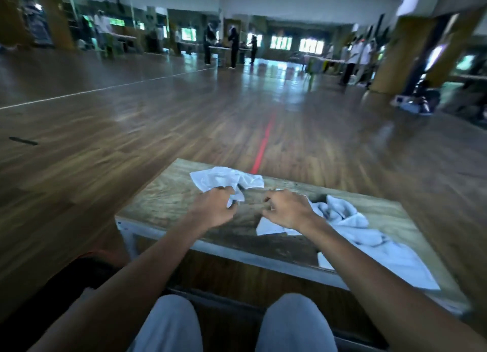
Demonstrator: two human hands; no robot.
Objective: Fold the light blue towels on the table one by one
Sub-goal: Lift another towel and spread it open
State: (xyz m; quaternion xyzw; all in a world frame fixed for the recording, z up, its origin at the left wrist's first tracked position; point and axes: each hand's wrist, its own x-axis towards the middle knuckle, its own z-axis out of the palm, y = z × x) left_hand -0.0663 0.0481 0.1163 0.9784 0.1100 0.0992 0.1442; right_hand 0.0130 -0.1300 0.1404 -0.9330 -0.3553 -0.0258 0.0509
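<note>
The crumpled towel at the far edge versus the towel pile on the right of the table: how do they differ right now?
The far towel is a single small crumpled piece; the right-hand pile is larger and sprawls to the near edge of the table. The far towel is in the grip of the left hand, while the right hand is closed over the pile's inner end. Both are light blue and unfolded.

Bare tabletop (pixel 163 193) left of the hands, crumpled towels (pixel 350 220) (a heap) crowding the right side
</note>
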